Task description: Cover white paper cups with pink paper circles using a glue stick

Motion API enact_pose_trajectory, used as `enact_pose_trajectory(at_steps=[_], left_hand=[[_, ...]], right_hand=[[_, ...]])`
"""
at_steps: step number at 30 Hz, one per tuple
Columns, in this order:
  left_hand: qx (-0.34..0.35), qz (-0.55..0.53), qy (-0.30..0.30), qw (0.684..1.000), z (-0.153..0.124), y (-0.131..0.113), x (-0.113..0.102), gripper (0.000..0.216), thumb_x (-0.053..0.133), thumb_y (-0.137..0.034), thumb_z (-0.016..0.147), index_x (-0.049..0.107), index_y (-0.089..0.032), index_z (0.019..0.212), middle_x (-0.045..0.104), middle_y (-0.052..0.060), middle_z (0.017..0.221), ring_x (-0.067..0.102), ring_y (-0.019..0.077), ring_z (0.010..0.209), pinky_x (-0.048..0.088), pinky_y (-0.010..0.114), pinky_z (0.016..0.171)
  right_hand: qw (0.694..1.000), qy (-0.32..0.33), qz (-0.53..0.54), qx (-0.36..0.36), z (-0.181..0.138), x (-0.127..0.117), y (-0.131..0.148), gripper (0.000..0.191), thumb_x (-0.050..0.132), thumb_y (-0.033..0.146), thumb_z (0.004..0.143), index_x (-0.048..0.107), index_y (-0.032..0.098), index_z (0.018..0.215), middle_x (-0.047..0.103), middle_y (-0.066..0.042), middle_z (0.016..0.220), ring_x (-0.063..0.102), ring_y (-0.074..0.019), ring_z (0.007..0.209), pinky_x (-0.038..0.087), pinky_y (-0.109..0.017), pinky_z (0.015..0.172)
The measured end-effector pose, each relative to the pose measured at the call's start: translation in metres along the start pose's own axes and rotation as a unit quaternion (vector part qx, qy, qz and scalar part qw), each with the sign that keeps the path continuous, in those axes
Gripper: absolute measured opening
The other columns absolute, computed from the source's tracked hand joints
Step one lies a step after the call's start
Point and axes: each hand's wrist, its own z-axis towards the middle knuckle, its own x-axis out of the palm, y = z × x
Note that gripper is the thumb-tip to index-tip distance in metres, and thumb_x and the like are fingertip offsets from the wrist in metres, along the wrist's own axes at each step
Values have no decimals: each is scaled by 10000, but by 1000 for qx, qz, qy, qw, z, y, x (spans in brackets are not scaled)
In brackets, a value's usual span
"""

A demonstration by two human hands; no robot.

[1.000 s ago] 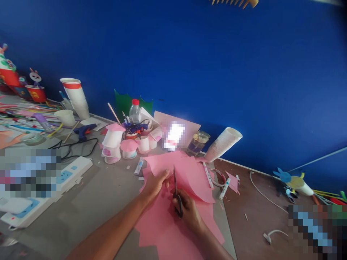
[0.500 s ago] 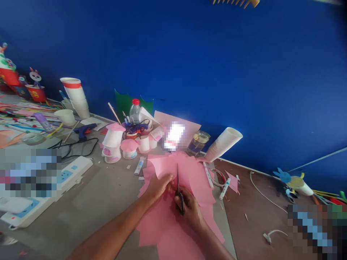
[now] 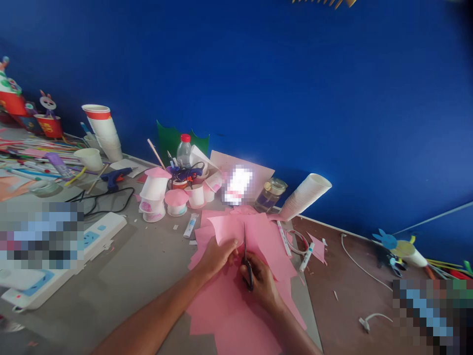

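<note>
My left hand (image 3: 218,256) pinches a sheet of pink paper (image 3: 226,229), whose upper left corner curls up off the pile. Just to its right, my right hand (image 3: 260,278) is wrapped round the dark handles of a pair of scissors (image 3: 245,241). The blades point away from me and lie along the right edge of the held paper; from here they look nearly closed. Beneath both hands, several overlapping pink sheets (image 3: 240,315) cover the tabletop.
A glue tube (image 3: 190,226), small pink-and-white cup models (image 3: 153,195) and a glass jar (image 3: 271,195) stand beyond the paper. Leaning right is a stack of paper cups (image 3: 305,197). To the left are a power strip (image 3: 92,241) and a glue gun (image 3: 117,177); markers (image 3: 306,257) lie right.
The held paper's corner has shifted slightly right and curls up more. My right hand and the scissors have moved a little to the right.
</note>
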Motion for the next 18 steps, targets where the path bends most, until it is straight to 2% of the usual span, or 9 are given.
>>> enact_pose_trajectory(at_steps=[6,18], left_hand=[[-1,4,-2,1000,-4,-4,0,327,530,-350,763,570,-158,501,480,-23,392,470,104,405,386,236,482],[0,-2,-8,1000,-3,-2,1,335,538,-364,760,559,-166,490,480,-19,392,463,107,397,383,247,484]], right_hand=[[1000,-4,-15,-14,0,0,0,350,493,481,874,602,158,955,558,-20,707,471,-128,567,406,-228,500],[1000,10,-6,1,0,-1,6,376,475,523,871,592,170,920,517,-11,682,438,-128,551,388,-235,494]])
